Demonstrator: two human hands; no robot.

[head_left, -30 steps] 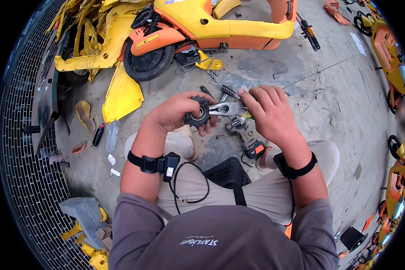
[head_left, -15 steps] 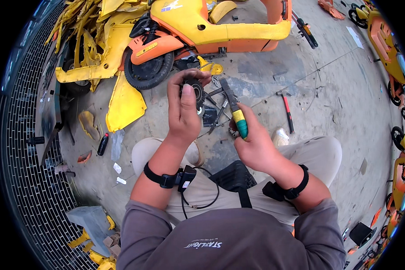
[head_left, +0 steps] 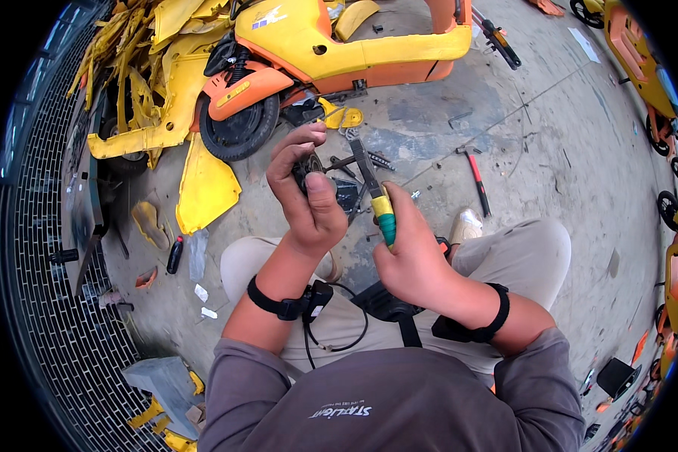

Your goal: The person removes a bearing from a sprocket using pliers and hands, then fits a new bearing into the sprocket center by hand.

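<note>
In my left hand is a round black part with a ring-shaped centre. My fingers curl around its far side and the thumb presses on the near side, hiding much of it. My right hand grips pliers by their yellow and green handles, the dark metal head pointing up and away. That head is just right of the black part, with a small gap between them. Beyond both hands, a dark metal piece with thin arms lies on the ground.
A yellow and orange scooter body lies ahead with its wheel. Yellow panels are heaped at far left. A hammer with a red and black handle rests on the concrete at right. A dark bottle lies at left.
Both hands have shifted slightly left and nearer to me in the picture. The left hand has turned, so less of the round part's face shows. Both grips are kept.
</note>
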